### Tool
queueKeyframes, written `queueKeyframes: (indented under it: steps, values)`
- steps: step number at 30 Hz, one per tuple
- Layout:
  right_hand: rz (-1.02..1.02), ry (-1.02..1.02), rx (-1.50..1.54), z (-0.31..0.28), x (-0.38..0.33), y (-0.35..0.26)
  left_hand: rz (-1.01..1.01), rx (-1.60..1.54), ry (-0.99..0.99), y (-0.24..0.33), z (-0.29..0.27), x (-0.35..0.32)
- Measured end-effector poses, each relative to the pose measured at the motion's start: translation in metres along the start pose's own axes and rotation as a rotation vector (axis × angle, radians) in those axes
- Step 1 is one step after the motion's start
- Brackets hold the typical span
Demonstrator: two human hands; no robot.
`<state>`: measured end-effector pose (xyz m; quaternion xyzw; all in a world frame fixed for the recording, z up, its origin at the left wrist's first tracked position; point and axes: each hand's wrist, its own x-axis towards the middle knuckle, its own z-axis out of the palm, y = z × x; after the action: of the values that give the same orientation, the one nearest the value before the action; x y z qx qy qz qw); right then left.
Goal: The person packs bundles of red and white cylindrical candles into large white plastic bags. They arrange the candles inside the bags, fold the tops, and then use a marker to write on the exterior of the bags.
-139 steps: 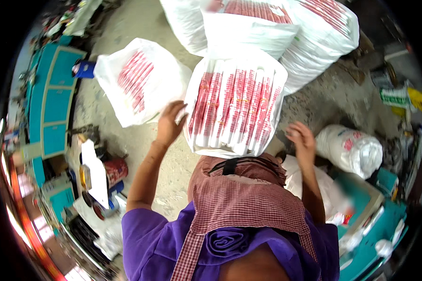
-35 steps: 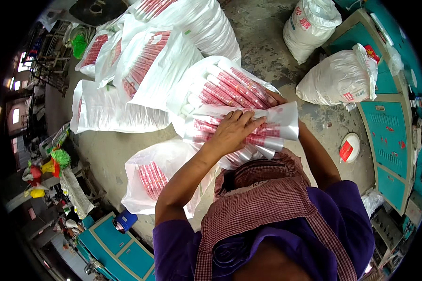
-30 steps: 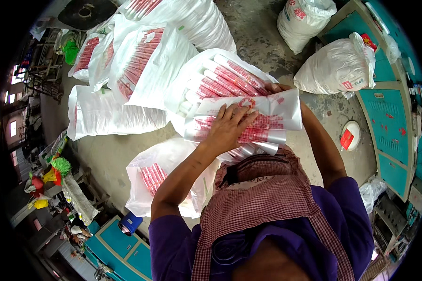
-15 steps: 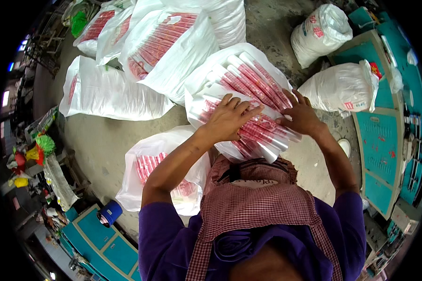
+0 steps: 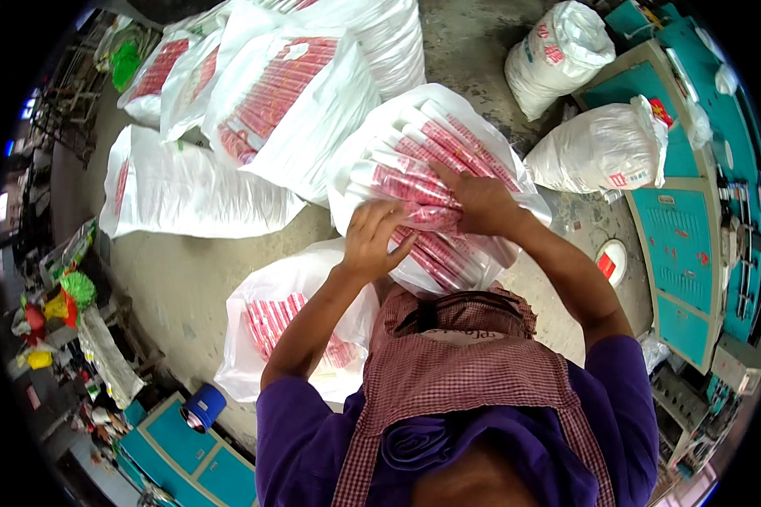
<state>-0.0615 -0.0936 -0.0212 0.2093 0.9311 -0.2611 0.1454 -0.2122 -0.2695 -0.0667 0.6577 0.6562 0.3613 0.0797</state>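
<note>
Long red-and-white plastic packets (image 5: 435,264) fill an open white sack (image 5: 516,165) in front of me. Across them lies a shorter bundle of the same packets (image 5: 410,184), turned at an angle. My right hand (image 5: 482,204) is closed over the right end of this bundle, its fingertips partly hidden. My left hand (image 5: 370,239) is at the bundle's left end, fingers curled against it and thumb stretched along its near side. Near my left forearm, a second open white bag (image 5: 237,338) holds more red-and-white packets (image 5: 271,324).
Filled white sacks (image 5: 203,190) lie at the far left, several showing red packets. Two stuffed sacks (image 5: 558,59) stand at the right by teal cabinets (image 5: 672,245). A round white lid-like thing (image 5: 617,258) lies on the floor. A blue bucket (image 5: 203,407) is at lower left.
My right hand has moved left and inward onto the shorter bundle. My left hand has drawn back toward me to its left end, fingers now curled. The view has shifted slightly.
</note>
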Motion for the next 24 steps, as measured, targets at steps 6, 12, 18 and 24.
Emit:
queueKeyframes:
  steps: [6,12,18,24]
  values:
    - [0.022,-0.035,0.786,-0.009,-0.031,0.068,0.23,0.029,-0.229,-0.009,0.018,0.03]
    - [0.277,0.201,1.376,-0.013,-0.111,0.102,0.324,0.111,-0.315,-0.024,0.085,0.098]
    - [0.333,0.273,1.364,-0.024,-0.144,0.107,0.187,0.263,-0.554,-0.026,0.144,0.175]
    - [0.232,0.092,1.303,-0.028,-0.112,0.103,0.18,-0.357,-0.04,-0.065,0.207,0.154]
